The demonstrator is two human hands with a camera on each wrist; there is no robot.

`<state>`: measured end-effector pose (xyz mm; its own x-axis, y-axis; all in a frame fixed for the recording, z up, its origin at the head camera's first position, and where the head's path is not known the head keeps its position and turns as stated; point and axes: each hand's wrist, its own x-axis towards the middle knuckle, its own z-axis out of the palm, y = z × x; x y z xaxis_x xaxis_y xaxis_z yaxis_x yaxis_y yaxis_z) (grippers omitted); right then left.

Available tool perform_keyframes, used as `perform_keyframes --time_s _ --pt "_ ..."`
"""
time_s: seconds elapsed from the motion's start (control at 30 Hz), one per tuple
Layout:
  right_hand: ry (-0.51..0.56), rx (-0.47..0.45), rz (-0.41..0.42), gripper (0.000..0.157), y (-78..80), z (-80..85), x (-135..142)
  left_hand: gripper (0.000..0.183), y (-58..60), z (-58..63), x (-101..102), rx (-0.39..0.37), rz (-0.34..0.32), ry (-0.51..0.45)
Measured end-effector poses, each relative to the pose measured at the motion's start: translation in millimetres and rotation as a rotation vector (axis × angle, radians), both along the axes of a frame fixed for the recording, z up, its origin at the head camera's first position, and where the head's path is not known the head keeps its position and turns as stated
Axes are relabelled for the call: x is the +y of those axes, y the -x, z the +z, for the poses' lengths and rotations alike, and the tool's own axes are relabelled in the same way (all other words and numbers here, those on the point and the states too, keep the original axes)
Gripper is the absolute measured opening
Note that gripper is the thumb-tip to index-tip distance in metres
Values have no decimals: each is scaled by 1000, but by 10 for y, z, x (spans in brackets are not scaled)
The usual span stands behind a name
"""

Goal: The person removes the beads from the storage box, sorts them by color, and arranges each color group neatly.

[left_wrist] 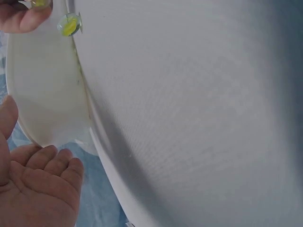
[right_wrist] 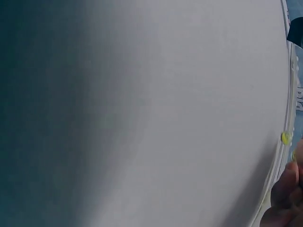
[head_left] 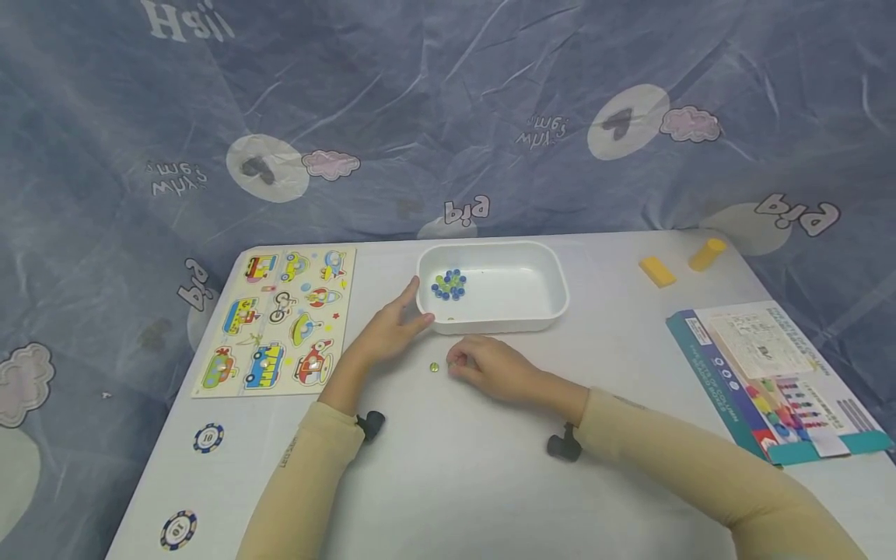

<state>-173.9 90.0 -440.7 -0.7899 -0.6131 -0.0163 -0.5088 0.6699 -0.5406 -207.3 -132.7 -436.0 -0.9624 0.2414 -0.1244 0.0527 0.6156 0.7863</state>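
Observation:
A white plastic tray (head_left: 518, 323) holds a cluster of blue and yellow-green glass marbles (head_left: 449, 285) at its left end. At the tray's front left corner is my left hand (head_left: 392, 330), fingers along the left side and thumb beside the front rim. The left wrist view shows these fingers (left_wrist: 57, 165) extended and loosely bent against the tray's end. Just in front of the tray, my right hand (head_left: 500, 367) pinches a yellow-green marble (left_wrist: 40, 3) between thumb and fingertips. Another yellow-green marble (head_left: 434, 367) lies on the white table to the left of those fingertips.
On the left lies a vehicle puzzle board (head_left: 276, 323), with two poker chips (head_left: 208, 438) nearer the front edge. To the right are a yellow block (head_left: 657, 271), a yellow cylinder (head_left: 707, 254) and a flat printed box (head_left: 777, 381). A patterned blue cloth (head_left: 448, 117) hangs behind the table.

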Motion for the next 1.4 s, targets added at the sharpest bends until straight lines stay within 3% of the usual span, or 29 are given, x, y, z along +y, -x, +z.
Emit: perform_keyframes --time_s 0.33,1.17,1.4 --pt "-14 -15 -67 17 62 -77 -91 75 9 -21 -2 4 7 -10" --pt "-57 11 -80 20 38 -92 -125 78 11 -32 3 6 3 0" --pt "-66 49 -82 33 -4 -62 -101 76 5 -25 7 2 10 6"
